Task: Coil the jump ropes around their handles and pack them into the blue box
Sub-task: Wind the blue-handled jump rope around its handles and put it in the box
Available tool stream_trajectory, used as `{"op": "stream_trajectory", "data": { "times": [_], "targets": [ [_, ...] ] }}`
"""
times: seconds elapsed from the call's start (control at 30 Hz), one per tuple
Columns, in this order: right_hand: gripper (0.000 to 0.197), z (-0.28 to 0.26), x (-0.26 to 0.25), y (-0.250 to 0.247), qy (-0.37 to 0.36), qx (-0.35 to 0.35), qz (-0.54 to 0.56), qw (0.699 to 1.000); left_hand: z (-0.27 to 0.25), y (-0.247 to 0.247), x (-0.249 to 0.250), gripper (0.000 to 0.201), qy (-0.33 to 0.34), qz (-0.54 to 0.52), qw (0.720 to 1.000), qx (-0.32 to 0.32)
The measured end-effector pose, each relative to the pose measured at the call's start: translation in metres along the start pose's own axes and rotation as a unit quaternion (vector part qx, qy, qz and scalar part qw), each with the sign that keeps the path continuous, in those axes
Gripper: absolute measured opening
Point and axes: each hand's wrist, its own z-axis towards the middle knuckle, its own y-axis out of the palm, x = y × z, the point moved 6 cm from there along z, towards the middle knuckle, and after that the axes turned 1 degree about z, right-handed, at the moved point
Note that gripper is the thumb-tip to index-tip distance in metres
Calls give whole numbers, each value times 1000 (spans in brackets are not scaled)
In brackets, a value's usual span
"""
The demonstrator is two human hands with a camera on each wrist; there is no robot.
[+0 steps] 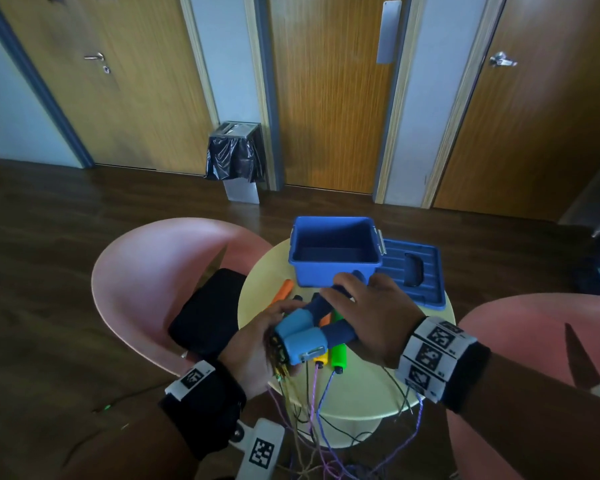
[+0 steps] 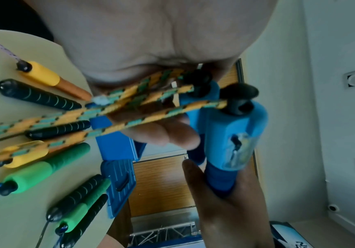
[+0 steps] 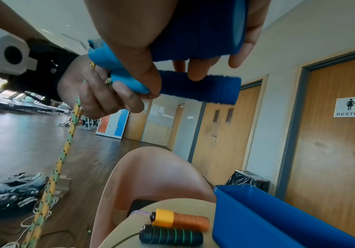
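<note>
I'm working over a round pale-yellow table [image 1: 361, 393] near wooden doors [image 1: 326, 98], both hands, left hand [image 1: 253, 355] and right hand [image 1: 374, 317], gripping the blue foam-wrapped jump-rope handles [image 1: 312, 334]; the open blue plastic box [image 1: 333, 268] is sitting far.

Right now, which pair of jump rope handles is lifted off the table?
The blue handles, held together in both hands, with the orange-and-teal braided rope. The orange, green and black handles lie on the round table.

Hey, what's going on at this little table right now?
A person is packing up jump ropes. Both hands hold the pair of blue handles together above the table: the left hand at the rope end, the right hand around the grips. The braided rope hangs loose. The blue box is open and empty.
</note>
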Motion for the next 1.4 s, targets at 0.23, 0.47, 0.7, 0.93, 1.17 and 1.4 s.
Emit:
{"op": "stream_trajectory", "data": {
  "times": [0.23, 0.47, 0.7, 0.93, 1.17, 1.4],
  "targets": [
    [83, 53, -15, 13, 65, -37, -49, 996, 8, -37, 31, 50, 21, 36, 999, -1],
    [64, 104, -33, 26, 164, -138, -67, 974, 26, -81, 72, 58, 7, 107, 993, -40],
    [63, 154, -52, 31, 123, -172, -2, 977, 46, -117, 116, 64, 21, 148, 988, -42],
    [43, 183, -64, 30, 167, -178, 79, 967, 59, -139, 150, 56, 39, 198, 978, -43],
    [51, 184, -62, 27, 209, -137, -20, 968, 69, -137, 143, 5, 148, 218, 958, 110],
    [56, 151, -31, 12, 206, -121, 11, 971, 69, -98, 127, 6, 173, 250, 938, 166]
  ]
}}
